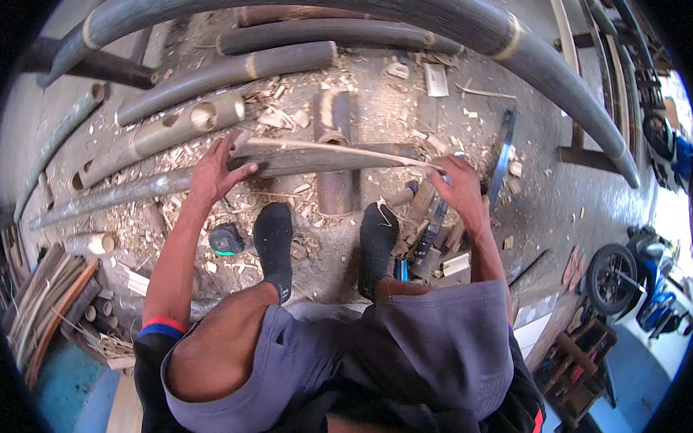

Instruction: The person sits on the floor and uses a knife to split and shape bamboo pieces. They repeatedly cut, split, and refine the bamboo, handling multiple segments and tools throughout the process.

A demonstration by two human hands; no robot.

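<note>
A thin, pale bamboo strip (336,148) stretches between my two hands. Its right end is pinched in the fingers of my right hand (458,186). My left hand (221,173) is at the strip's other end, thumb stretched apart from the fingers; the fingertips are blurred there. Under the strip lies a long grey bamboo pole (132,195), resting across a short, thick bamboo piece (335,194) on the floor. My feet in black socks are on the near side of that piece.
Wood chips litter the floor. A long blade (501,154) lies right of my right hand. Left are a bamboo tube with cut holes (149,147) and a pile of split bamboo (41,311). A large bamboo pole (400,8) arches across the far side; a motorbike (643,282) stands right.
</note>
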